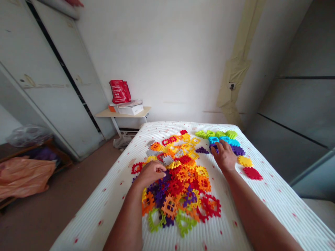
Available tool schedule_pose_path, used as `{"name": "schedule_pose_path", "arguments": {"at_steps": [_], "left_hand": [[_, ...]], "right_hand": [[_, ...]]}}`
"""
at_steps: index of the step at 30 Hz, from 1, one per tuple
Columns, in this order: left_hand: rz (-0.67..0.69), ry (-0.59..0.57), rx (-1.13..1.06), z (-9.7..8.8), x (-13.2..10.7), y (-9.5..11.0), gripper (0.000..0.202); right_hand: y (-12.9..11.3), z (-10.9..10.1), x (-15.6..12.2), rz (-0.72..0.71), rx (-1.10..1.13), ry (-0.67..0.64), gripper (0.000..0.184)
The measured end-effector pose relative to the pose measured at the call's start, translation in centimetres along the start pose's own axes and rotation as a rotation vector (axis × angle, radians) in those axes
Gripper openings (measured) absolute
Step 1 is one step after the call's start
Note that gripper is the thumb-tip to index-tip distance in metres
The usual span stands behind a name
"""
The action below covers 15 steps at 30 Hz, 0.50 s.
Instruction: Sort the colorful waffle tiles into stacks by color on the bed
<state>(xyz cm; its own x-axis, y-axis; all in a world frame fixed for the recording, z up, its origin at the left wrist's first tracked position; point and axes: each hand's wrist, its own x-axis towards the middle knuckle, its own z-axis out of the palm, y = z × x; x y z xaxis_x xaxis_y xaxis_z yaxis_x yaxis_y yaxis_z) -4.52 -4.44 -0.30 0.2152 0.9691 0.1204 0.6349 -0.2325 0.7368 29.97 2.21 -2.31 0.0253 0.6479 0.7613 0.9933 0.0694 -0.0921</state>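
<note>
A mixed heap of plastic interlocking building pieces (183,174) in red, orange, yellow, purple, grey and green covers the middle of the bed. Over the heap's left side is my left hand (153,172), its fingers curled to a pinch beside purple pieces; what lies between the fingertips is hidden. To the right, my right hand (225,156) reaches down with bent fingers on a purple building piece (215,146) in a row of purple ones. Blue pieces (227,140) lie just beyond it, and light green pieces (217,134) form a row behind those.
A yellow piece (245,161) and a red piece (252,173) lie apart, right of my right hand. The patterned white bed cover (110,205) ends at the wall. A small table (104,113) at the back left carries a red bag (119,91) and a white box (131,109).
</note>
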Motion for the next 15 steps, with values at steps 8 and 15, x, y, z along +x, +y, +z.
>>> {"name": "schedule_pose_path", "arguments": {"at_steps": [8,15], "left_hand": [[-0.002,0.015,0.509,1.8,0.0,2.1,0.030],[-0.004,-0.005,0.587,2.0,-0.1,2.0,0.045]], "right_hand": [[-0.4,-0.1,-0.1,-0.028,0.059,0.008,0.029],[-0.4,0.1,-0.2,-0.022,0.074,0.008,0.029]]}}
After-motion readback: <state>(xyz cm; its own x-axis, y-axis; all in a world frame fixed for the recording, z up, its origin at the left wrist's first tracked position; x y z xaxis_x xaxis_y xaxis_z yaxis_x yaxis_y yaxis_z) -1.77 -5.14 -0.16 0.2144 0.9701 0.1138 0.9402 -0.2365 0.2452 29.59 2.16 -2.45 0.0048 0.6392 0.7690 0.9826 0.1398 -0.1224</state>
